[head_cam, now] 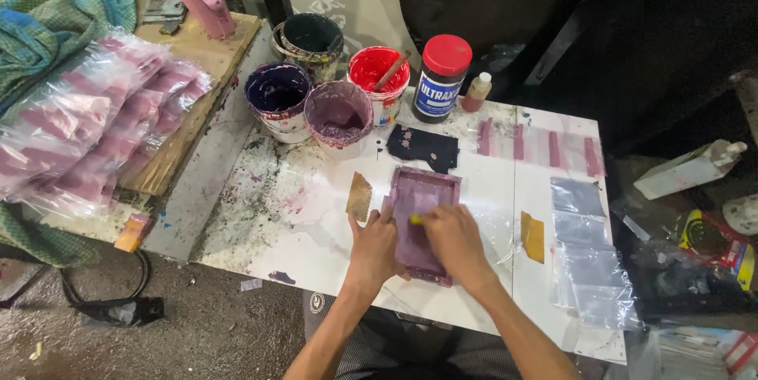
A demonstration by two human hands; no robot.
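Note:
A small purple-stained printing frame [422, 194] lies flat on the white table [316, 238], in front of me. My left hand [375, 250] rests on the frame's left edge, fingers pressing down. Over the frame's middle, my right hand [454, 242] grips a small tool with a yellow-green tip [415, 220], pressed against the purple screen. A tan scrap [359, 197] lies just left of the frame. What lies under the frame is hidden.
Several paint tubs stand behind: dark purple [278, 94], mauve [338, 114], red with a stick [379, 73], dark green [313, 39], plus a red-capped jar [441, 68]. Stacked clear bags with pink print [87, 123] lie left. Clear bags [584, 253] lie right. Dark cloth [424, 147].

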